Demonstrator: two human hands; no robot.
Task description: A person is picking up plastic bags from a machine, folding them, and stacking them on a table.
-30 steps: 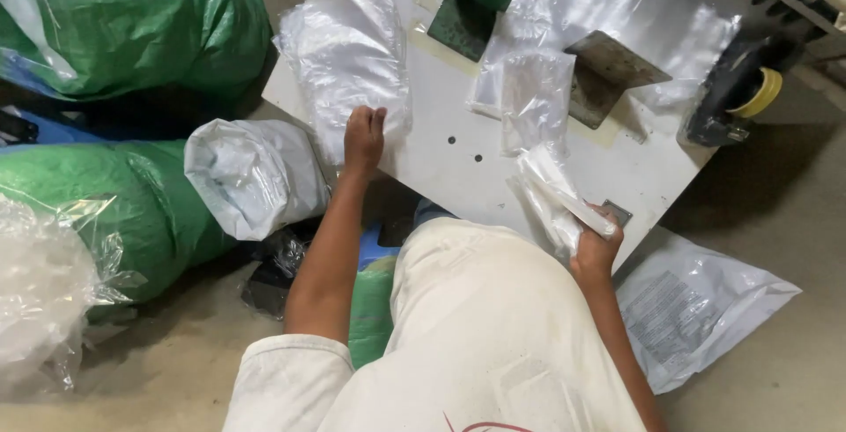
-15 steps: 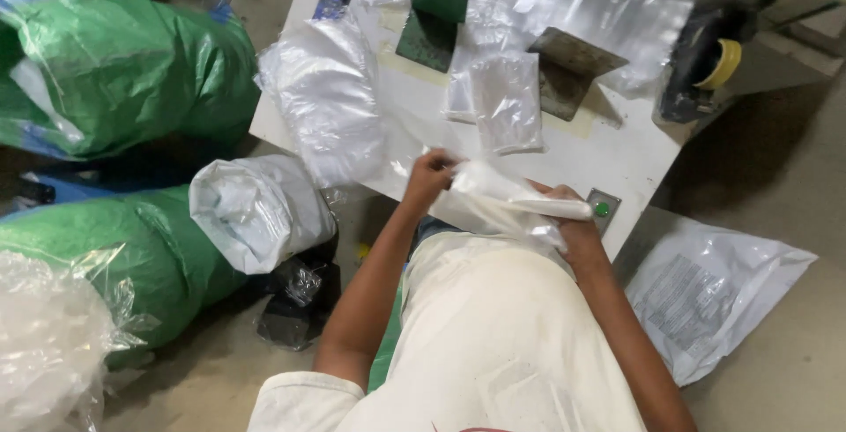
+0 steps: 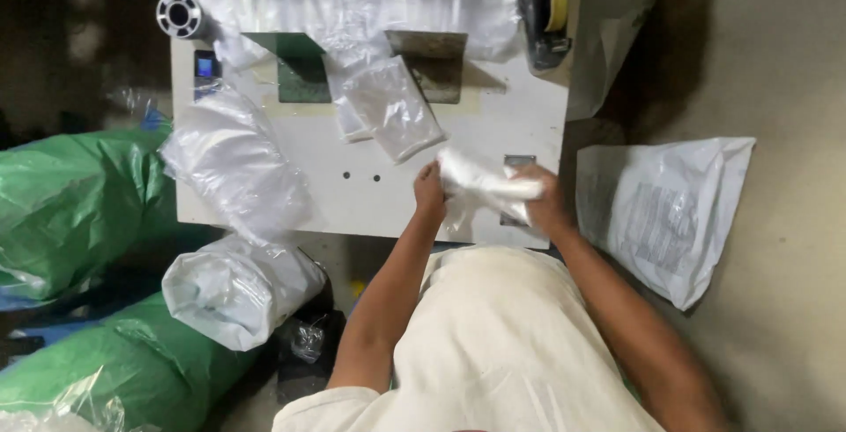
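Crumpled clear plastic bag (image 3: 483, 187), bunched between both hands, sits over the near edge of the white rectangular worktable (image 3: 370, 194). Bigger things first: green woven sacks (image 3: 75, 207) lie to the left of the table, a white printed sack (image 3: 674, 212) to its right. The left hand (image 3: 430, 194) is closed on the bag's left end, and the right hand (image 3: 544, 203) grips its right end.
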